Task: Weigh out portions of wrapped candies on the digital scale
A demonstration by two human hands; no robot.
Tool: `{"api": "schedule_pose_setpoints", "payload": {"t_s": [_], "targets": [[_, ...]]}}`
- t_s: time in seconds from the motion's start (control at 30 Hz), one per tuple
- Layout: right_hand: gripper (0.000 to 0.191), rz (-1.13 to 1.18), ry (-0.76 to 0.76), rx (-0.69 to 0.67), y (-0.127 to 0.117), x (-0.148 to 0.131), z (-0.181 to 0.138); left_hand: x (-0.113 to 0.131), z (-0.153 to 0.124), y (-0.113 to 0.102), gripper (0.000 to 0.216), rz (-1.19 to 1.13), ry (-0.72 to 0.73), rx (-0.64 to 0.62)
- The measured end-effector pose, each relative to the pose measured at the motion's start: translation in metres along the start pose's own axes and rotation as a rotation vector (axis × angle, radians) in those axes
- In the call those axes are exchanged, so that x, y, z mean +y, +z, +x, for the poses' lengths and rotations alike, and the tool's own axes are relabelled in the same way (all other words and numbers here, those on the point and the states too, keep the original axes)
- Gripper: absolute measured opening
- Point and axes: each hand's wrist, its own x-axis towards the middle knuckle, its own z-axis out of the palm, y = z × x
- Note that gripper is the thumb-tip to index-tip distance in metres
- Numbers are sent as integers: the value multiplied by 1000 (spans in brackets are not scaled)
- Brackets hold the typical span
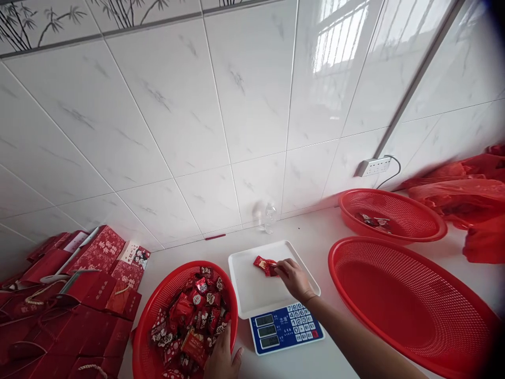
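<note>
Two hands are at work over a white counter against a tiled wall. The right hand [294, 278] reaches onto the white tray [252, 295] of a digital scale [284, 327], its fingertips pinched narrow on a few red wrapped sweets [264, 265] that lie near the tray's far edge; whether the sweets rest fully on the tray or hang partly lifted, I cannot tell. The left hand [221, 359] sits at the near rim of a red basket of sweets [185, 321], fingers loosely spread and touching the rim or the wrappers just inside it; it seems to hold nothing, though its palm is hidden.

Judging by how things lie, the weighing looks barely begun: only that small cluster is on the tray, the rest of the tray is bare, and the basket at left is piled high with wrapped sweets. The large red basket [414, 310] to the right of the scale has nothing in it, and the smaller red basket [392, 215] behind it holds only a few pieces. The scale's readout is too small to read. Red gift boxes [79, 295] are stacked at far left, red plastic bags [469, 200] lie at far right, and a white power strip [373, 166] hangs on the wall
</note>
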Motion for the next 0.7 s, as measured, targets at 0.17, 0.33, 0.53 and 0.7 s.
{"api": "schedule_pose_setpoints", "payload": {"t_s": [0.17, 0.33, 0.53, 0.7], "targets": [[33, 39, 88, 216, -56, 39, -9, -1, 2, 0, 69, 36, 12, -38], [42, -141, 363, 429, -110, 108, -39, -13, 9, 9, 70, 26, 38, -40], [55, -512, 514, 221, -104, 143, -58, -23, 18, 16, 68, 24, 74, -26], [54, -337, 144, 39, -33, 85, -24, -20, 14, 15, 62, -42, 73, 32]]}}
